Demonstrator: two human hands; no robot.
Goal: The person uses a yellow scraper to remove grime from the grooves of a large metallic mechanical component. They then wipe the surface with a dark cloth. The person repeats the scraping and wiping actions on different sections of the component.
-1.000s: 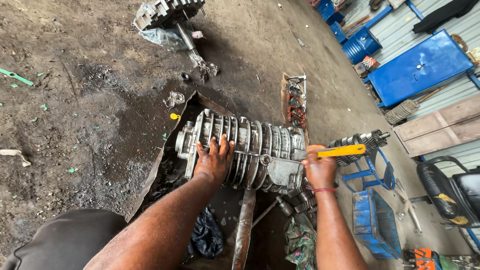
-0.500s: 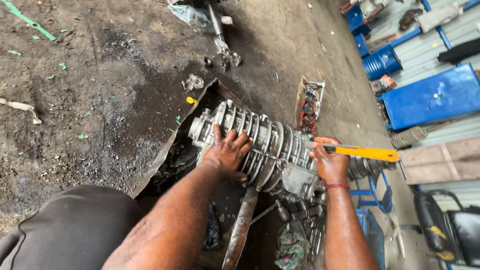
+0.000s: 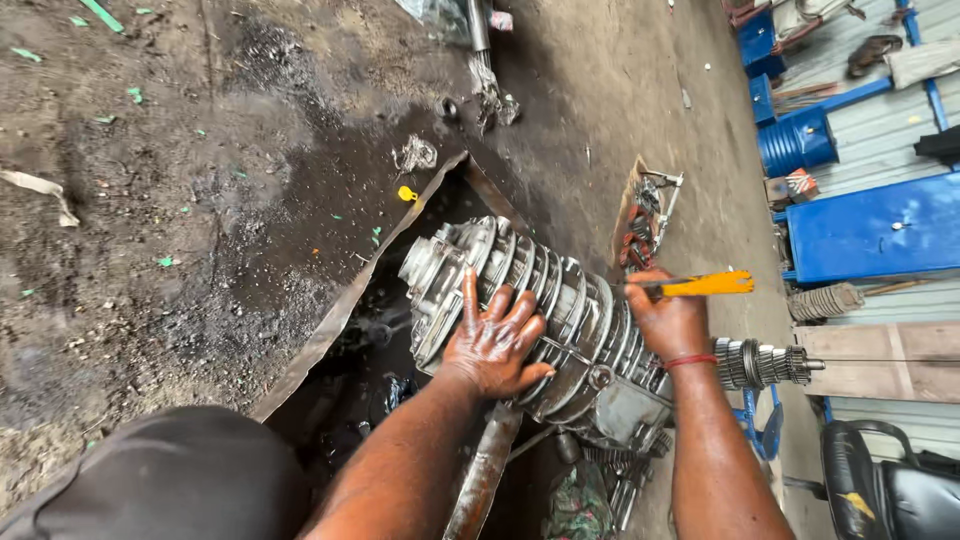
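Observation:
A greasy ribbed metal gearbox housing [image 3: 575, 300] lies on its side over a dark oily metal sheet [image 3: 330, 330] on the ground. My left hand [image 3: 495, 340] rests flat on its ribs with fingers spread, pressing on the casing. My right hand [image 3: 668, 320] grips a tool with a yellow handle [image 3: 705, 285] at the right end of the housing; the tool's tip is hidden behind the hand. A geared shaft [image 3: 765, 365] sticks out to the right of the housing.
A tray of small parts [image 3: 645, 215] lies beyond the housing. Blue bins [image 3: 795, 140] and a blue bench [image 3: 870, 225] stand at the right, with a black seat [image 3: 890, 490] at bottom right. A rusty bar [image 3: 485, 470] and a rag [image 3: 575, 505] lie near me.
The view shifted, so the housing sits lower and more tilted. My left hand slid to the right along the ribs. The yellow-handled tool swung upward a little in my right hand.

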